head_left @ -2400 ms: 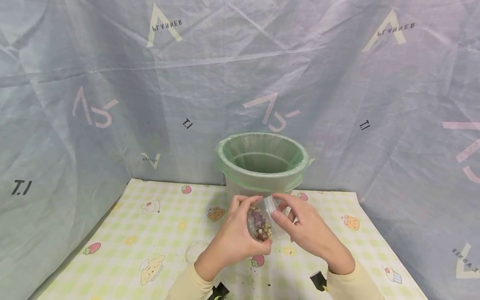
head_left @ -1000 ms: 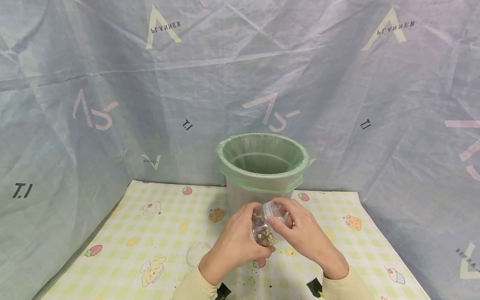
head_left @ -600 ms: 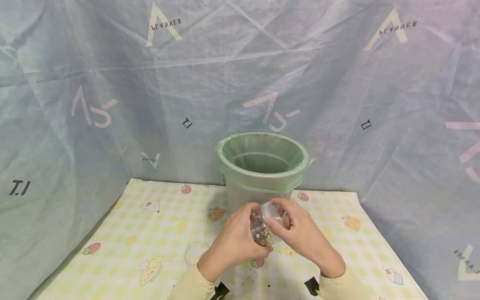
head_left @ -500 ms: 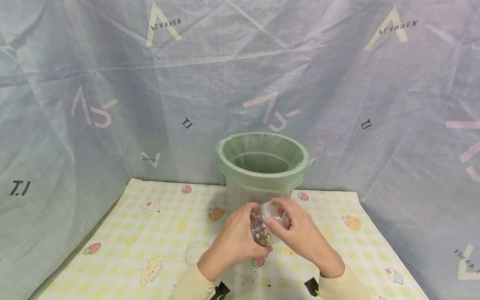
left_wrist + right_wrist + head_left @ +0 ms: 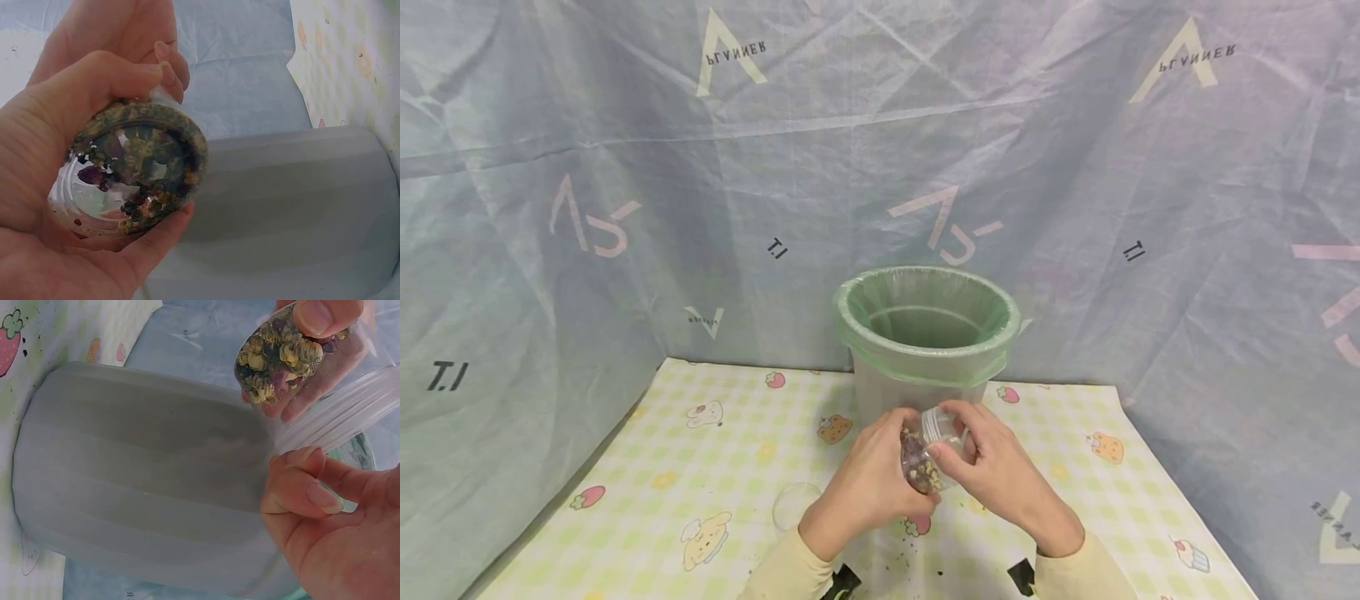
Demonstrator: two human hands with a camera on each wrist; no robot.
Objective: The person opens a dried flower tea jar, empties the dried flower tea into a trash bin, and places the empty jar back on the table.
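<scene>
My left hand grips a clear plastic jar in front of the bin. Yellow-green dried flower buds and dark purple pieces show through its wall. The jar lies tilted, its threaded neck facing my right hand. That hand has its thumb and curled fingers at the neck; in the right wrist view its fingertips touch the threaded edge. What lies within its curled fingers is partly hidden.
A grey bin with a green liner stands at the back of the table. A clear round lid-like disc lies beside my left wrist. Dark crumbs dot the checked tablecloth. A grey curtain hangs behind.
Both hands and the jar have come down slightly from 2.4 seconds ago. The jar has turned and its contents have shifted. In the last half second the hands have barely moved.
</scene>
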